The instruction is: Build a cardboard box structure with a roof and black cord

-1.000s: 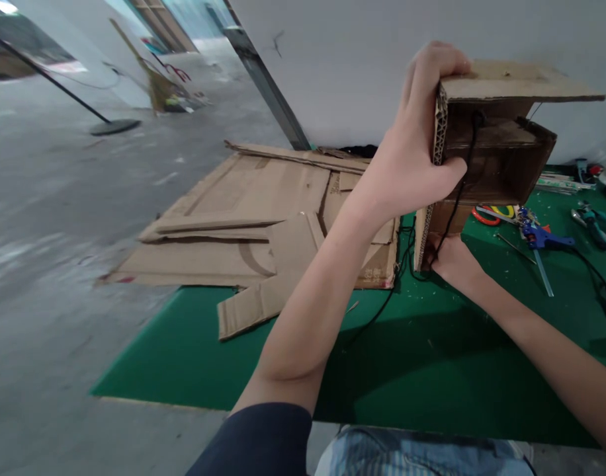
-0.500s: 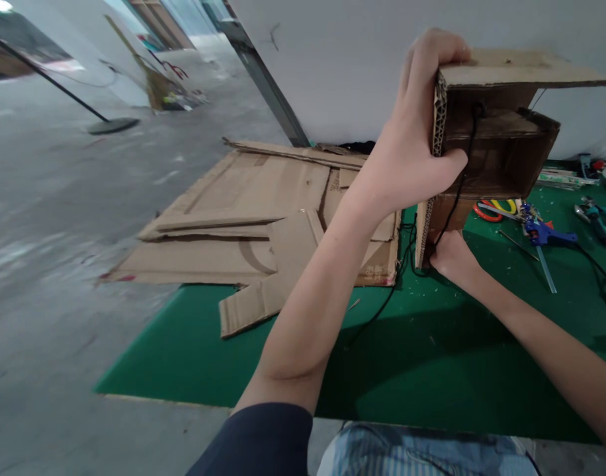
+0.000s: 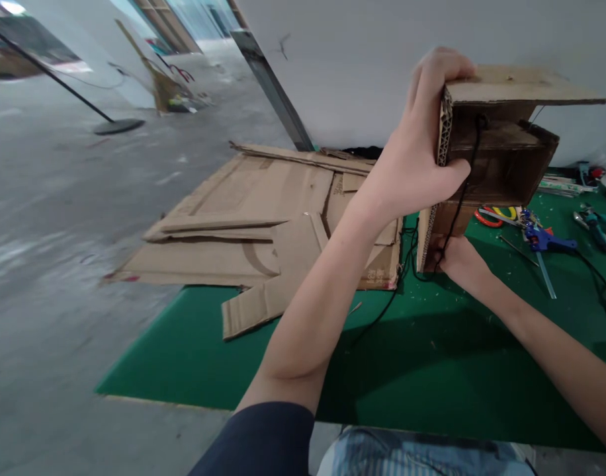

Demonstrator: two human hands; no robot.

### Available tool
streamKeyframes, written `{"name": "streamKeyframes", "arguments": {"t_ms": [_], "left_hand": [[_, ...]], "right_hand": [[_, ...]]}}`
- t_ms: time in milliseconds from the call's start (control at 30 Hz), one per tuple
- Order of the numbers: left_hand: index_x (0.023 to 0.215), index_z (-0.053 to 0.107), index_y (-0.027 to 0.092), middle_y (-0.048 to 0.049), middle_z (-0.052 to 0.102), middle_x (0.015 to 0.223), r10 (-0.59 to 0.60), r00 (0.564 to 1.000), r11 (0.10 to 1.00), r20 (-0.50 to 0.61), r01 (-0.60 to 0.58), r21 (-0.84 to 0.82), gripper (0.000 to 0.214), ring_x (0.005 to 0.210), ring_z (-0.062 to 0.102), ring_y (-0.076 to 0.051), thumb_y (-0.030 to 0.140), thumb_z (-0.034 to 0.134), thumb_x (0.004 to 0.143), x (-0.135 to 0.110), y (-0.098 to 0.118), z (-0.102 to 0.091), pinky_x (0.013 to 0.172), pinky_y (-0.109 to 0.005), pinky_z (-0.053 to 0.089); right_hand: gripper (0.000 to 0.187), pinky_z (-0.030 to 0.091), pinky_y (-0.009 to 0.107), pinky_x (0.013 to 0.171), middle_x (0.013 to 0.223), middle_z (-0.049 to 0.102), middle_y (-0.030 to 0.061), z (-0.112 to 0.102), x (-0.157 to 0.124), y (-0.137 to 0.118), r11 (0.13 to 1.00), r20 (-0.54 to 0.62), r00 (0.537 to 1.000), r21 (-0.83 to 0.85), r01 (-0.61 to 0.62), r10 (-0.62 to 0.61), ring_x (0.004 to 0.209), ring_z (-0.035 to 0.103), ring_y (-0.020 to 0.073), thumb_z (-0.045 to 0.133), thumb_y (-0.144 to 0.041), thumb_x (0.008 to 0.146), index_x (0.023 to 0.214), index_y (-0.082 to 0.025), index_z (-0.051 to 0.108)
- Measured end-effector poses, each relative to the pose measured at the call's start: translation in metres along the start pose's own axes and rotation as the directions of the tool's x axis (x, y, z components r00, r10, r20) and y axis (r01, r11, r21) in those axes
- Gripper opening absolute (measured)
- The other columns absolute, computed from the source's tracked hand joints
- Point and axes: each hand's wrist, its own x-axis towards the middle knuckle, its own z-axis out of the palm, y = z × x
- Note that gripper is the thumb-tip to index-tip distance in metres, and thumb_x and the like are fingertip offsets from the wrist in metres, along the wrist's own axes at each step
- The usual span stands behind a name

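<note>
My left hand (image 3: 422,152) grips the upright corrugated edge of a brown cardboard structure (image 3: 496,149) with a flat top panel and an open box-like shelf, standing on the green mat (image 3: 263,357). A black cord (image 3: 459,198) runs down from a hole inside the structure. My right hand (image 3: 459,261) is closed at the structure's base, pinching that cord where it reaches the mat. The cord trails on across the mat toward me.
Flat cardboard sheets (image 3: 253,225) lie stacked at the mat's left, overhanging onto the grey floor. To the right lie scissors (image 3: 491,215), a blue glue gun (image 3: 544,239) with a black lead, and pliers (image 3: 593,225). A white wall stands behind.
The view shifted slightly; the cardboard structure and both hands stay in nearly the same grip, the right hand working a little at the cord near the base.
</note>
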Motion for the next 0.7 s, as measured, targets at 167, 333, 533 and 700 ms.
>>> {"name": "streamKeyframes", "arguments": {"t_ms": [167, 333, 533, 700], "left_hand": [[0.122, 0.033, 0.027, -0.007, 0.041, 0.128, 0.002, 1.0, 1.0, 0.002, -0.002, -0.002, 0.052, 0.136, 0.037, -0.027, 0.014, 0.048, 0.074, 0.0, 0.001, 0.0, 0.118, -0.045, 0.028], [0.121, 0.034, 0.026, -0.007, 0.042, 0.126, 0.006, 1.0, 1.0, 0.0, -0.006, 0.012, 0.051, 0.135, 0.038, -0.027, 0.013, 0.048, 0.074, 0.0, -0.001, -0.001, 0.118, -0.047, 0.027], [0.123, 0.034, 0.027, -0.008, 0.042, 0.127, 0.006, 1.0, 1.0, 0.012, -0.007, 0.029, 0.052, 0.136, 0.038, -0.025, 0.013, 0.049, 0.075, 0.0, 0.0, -0.002, 0.118, -0.045, 0.03], [0.122, 0.036, 0.027, -0.0075, 0.044, 0.129, -0.021, 1.0, 1.0, 0.002, 0.021, 0.012, 0.054, 0.137, 0.039, -0.025, 0.012, 0.05, 0.072, -0.001, -0.001, -0.003, 0.118, -0.043, 0.031]], "right_hand": [[0.025, 0.048, 0.031, 0.07, 0.102, 0.068, 0.0148, 0.008, -0.019, -0.011, 0.998, -0.028, 1.0, -0.067, -0.004, 0.002, 0.088, 0.065, 0.023, 0.046, -0.011, 0.085, 0.093, -0.015, 0.07], [0.027, 0.047, 0.035, 0.088, 0.113, 0.062, 0.0158, 0.016, -0.029, -0.015, 0.978, -0.067, 0.996, -0.205, 0.051, -0.066, 0.108, 0.057, 0.0274, 0.043, -0.013, 0.089, 0.096, -0.013, 0.069], [0.024, 0.046, 0.031, 0.08, 0.1, 0.064, 0.0146, 0.016, -0.03, -0.012, 0.955, -0.122, 0.981, -0.273, 0.115, -0.153, 0.098, 0.059, 0.0236, 0.045, -0.013, 0.088, 0.094, -0.011, 0.069], [0.021, 0.034, 0.028, 0.053, 0.076, 0.063, 0.004, -0.013, -0.051, 0.005, 0.886, -0.49, 0.759, -0.394, 0.246, -0.429, 0.069, 0.057, 0.0152, 0.051, -0.02, 0.087, 0.069, -0.018, 0.062]]}}
